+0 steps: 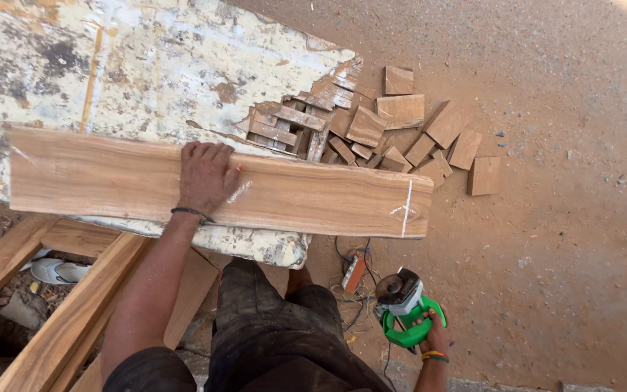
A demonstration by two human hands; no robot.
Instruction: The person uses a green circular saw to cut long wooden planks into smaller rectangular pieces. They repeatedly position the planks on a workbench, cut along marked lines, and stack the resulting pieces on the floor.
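Pale brown hardwood, the long plank (219,185) lies across the middle of the frame on a worn, white-painted bench top (132,65), its right end jutting out past the bench's broken edge over the sandy ground (567,218). A white chalk line (406,207) crosses it near that free end. The left hand (206,176) presses flat on the plank's far edge, fingers spread slightly and curled over the rim. The plank looks stiff, dense and fairly heavy; its dry sawn face should give good grip, so a palm pressed down near the middle seems the sound hold, though the overhanging end could tip or chatter if weight comes off.

At lower right the right hand (435,335) is closed around the green handle of a small circular saw (403,305), held low beside the knee, its cord trailing to a plug box (353,274) on the ground. The saw is probably weighty for one hand.

Open room lies to the right, over bare ground. Offcut blocks (408,131) crowd the upper centre, and spare beams (67,312) fill the lower left.
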